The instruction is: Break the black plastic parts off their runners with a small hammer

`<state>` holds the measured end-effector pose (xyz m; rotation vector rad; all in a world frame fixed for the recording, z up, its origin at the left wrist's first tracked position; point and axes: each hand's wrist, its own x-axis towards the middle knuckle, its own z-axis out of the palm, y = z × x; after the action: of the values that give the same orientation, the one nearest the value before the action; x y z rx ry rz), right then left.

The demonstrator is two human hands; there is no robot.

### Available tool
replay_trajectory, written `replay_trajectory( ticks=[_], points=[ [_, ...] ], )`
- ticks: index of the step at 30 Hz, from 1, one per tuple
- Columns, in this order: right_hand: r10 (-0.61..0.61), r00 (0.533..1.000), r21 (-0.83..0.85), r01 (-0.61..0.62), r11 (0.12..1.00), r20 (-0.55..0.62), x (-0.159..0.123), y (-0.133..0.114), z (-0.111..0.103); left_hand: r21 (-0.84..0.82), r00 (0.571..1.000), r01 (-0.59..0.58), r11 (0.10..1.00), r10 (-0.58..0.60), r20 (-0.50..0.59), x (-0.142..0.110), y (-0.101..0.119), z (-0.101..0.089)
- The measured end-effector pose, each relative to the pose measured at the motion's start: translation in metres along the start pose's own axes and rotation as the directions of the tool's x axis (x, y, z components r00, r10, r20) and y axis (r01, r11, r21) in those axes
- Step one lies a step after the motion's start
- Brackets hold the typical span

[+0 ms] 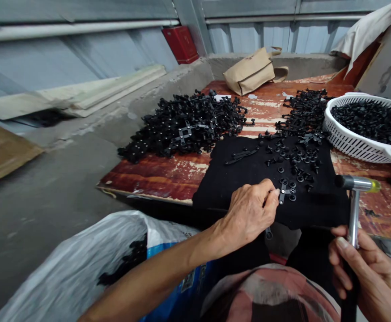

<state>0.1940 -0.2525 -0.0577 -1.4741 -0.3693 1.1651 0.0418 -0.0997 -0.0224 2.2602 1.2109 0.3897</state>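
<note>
My left hand (251, 210) rests at the front edge of a black cloth (245, 174), thumb and forefinger pinched on a small black linkage piece (282, 192). Round black caps lie beside that piece, some touching it. In my right hand (359, 264) is a small mallet (354, 214) with a metal shaft, one black face and one yellow face; it is held upright off the cloth's right side, its head raised. Loose black pegs (299, 156) are scattered on the cloth behind the linkage piece, and a few long black strips (242, 154) lie farther left.
A large heap of black linkages (185, 125) covers the table's left side; another pile (304, 112) lies behind the cloth. A white basket (356, 145) of black parts stands right. A tan bag (251, 74) sits at the back. An open sack (115, 228) is below left.
</note>
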Motion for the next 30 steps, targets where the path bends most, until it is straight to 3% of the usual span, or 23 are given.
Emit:
replay_trajectory(
  ticks=[10,24,30],
  points=[
    [0.032,0.993,-0.04,-0.027,0.999,0.117,0.01,0.015,-0.021,0.036,1.0,-0.005,0.999,0.004,0.01,-0.001,0.001,0.006],
    [0.033,0.988,-0.016,-0.031,0.999,0.152,0.012,0.015,-0.017,0.079,0.999,0.007,0.997,-0.01,0.035,0.002,0.003,0.005],
    [0.005,0.988,-0.11,0.013,0.994,0.154,0.011,0.015,-0.019,0.113,0.998,0.025,0.993,-0.031,0.052,0.003,0.005,0.004]
  ],
)
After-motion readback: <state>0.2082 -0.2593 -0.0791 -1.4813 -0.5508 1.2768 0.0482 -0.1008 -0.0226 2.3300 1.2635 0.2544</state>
